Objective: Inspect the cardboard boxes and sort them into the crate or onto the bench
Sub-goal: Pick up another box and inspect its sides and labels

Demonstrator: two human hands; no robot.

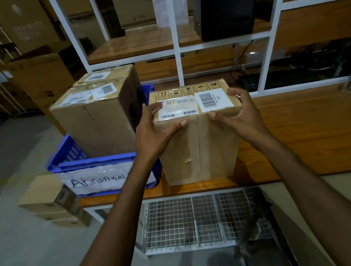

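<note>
A tall cardboard box [199, 147] with barcode labels on top stands upright on the wooden bench [308, 134], near its front edge. My left hand [155, 132] grips its top left corner, thumb on the front face and fingers on the top. My right hand [241, 114] grips the top right corner the same way. To the left sits a blue crate [94, 163] with a white label reading "Abnormal". Two labelled cardboard boxes [97, 120] stand upright inside it.
A white frame with shelves [177, 47] rises behind the bench and carries a black device [225, 11]. A keyboard [250, 81] lies behind the frame. Smaller boxes [48, 199] are stacked on the floor at the left. A wire mesh shelf [199, 220] lies under the bench.
</note>
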